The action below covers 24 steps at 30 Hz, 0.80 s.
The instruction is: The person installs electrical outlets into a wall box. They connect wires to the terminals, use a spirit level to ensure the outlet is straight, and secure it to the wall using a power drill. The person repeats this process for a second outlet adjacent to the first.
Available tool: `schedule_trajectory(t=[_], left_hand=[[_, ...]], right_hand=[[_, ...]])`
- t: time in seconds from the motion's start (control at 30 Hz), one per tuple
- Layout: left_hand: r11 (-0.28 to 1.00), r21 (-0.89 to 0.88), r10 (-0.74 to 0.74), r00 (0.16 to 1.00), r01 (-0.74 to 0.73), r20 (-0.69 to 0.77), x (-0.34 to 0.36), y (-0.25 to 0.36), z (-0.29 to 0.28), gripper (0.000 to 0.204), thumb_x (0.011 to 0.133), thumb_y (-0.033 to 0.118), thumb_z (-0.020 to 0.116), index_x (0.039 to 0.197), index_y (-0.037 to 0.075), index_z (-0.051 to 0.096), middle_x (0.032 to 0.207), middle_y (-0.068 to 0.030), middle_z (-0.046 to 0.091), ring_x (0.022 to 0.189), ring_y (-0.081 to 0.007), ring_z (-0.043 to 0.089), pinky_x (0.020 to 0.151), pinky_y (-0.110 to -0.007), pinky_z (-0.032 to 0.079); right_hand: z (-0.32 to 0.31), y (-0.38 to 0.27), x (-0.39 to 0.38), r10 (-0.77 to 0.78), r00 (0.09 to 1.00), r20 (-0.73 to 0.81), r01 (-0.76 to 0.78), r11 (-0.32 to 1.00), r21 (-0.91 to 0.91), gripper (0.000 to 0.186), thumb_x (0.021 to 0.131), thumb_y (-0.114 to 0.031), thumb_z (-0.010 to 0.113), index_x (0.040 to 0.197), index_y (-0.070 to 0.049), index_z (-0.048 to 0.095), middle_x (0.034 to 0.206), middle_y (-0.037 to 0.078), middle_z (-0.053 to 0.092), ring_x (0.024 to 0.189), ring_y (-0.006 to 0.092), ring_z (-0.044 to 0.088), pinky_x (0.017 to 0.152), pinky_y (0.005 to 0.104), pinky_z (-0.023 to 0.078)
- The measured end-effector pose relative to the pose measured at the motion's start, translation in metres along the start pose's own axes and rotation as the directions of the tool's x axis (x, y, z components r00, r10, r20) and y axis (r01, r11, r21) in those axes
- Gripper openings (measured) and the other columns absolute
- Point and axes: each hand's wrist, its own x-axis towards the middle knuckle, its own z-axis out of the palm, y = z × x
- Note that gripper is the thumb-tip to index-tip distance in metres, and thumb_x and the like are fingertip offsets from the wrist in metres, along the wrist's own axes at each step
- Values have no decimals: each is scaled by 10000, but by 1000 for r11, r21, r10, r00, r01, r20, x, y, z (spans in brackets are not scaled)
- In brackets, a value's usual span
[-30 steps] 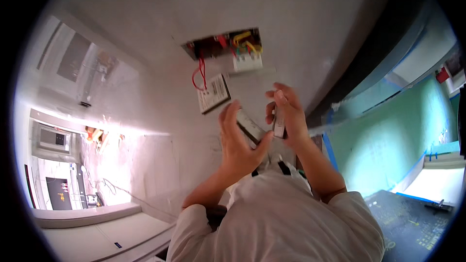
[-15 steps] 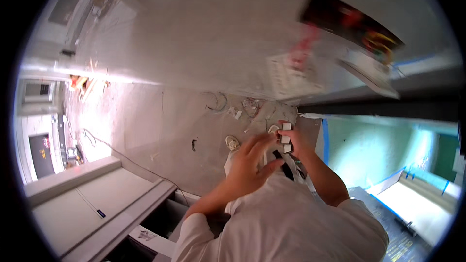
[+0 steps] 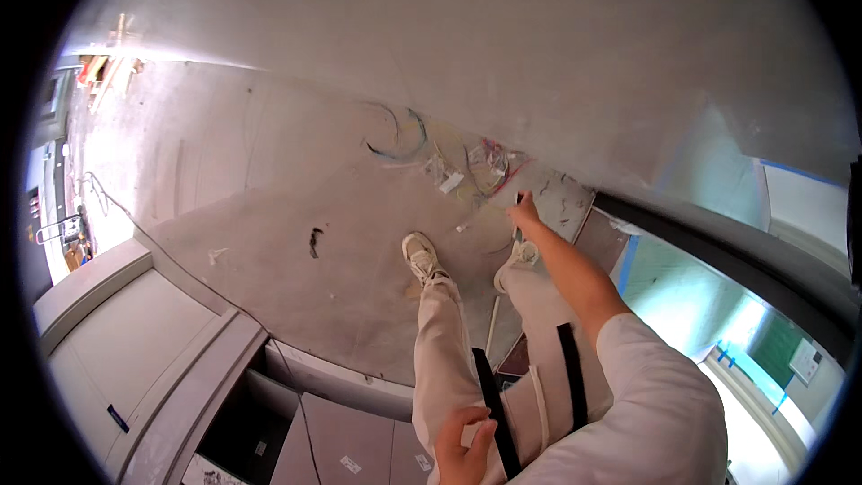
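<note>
My right hand [image 3: 525, 210] is closed on a slim, dark-and-pale object [image 3: 518, 232] above my right shoe [image 3: 523, 253]; its exact kind is unclear. Low in the picture, my left hand [image 3: 467, 440] rests by my thigh and a black strap [image 3: 489, 395], fingers curled; whatever may be inside them is hidden. My left shoe [image 3: 419, 256] stands on the grey floor [image 3: 314, 305]. Beyond my right hand, coloured wire offcuts and small scraps [image 3: 449, 171] lie along the foot of the wall [image 3: 503, 36].
Pale cabinets [image 3: 135, 341] with a dark open compartment [image 3: 242, 422] line the lower left. A long cable [image 3: 206, 280] crosses the floor. At right are a dark frame edge [image 3: 718, 265] and taped green sheeting [image 3: 673, 278]. A wood pile [image 3: 108, 72] lies far left.
My view has swung down from the wall box with hanging switches to the floor and my legs. My left hand has moved from beside the right hand down to my thigh.
</note>
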Motion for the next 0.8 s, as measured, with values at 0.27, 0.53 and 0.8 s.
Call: schedule_trajectory(t=[0.27, 0.53, 0.8], left_hand=[[990, 58, -104, 954, 125, -280, 30, -98, 36, 147, 954, 143, 739, 1024, 14, 738, 953, -115, 732, 918, -223, 680, 836, -345, 530], [962, -151, -221, 974, 226, 48, 8, -7, 12, 209, 943, 134, 751, 1090, -8, 710, 967, -117, 725, 915, -214, 674, 841, -334, 524], [834, -19, 545, 817, -551, 189, -93, 156, -6, 230, 916, 41, 767, 1129, 5, 690, 1068, -122, 708, 985, -243, 674, 887, -334, 518]], right_hand=[[84, 55, 109, 143, 987, -78, -122, 965, 233, 991, 802, -279, 882, 1558, -85, 272, 1331, 201, 605, 1123, 299, 647, 897, 485, 546], [17, 84, -37, -147, 973, 178, 183, 961, -209, 1021, 883, -296, 805, 1635, 14, 188, 1552, 279, 472, 1427, 394, 495, 1153, 448, 429], [-223, -74, -394, -124, 916, 381, -126, 813, 569, 669, 975, -294, 750, 1515, -58, 432, 1326, 85, 636, 1113, 223, 673, 920, 398, 553]])
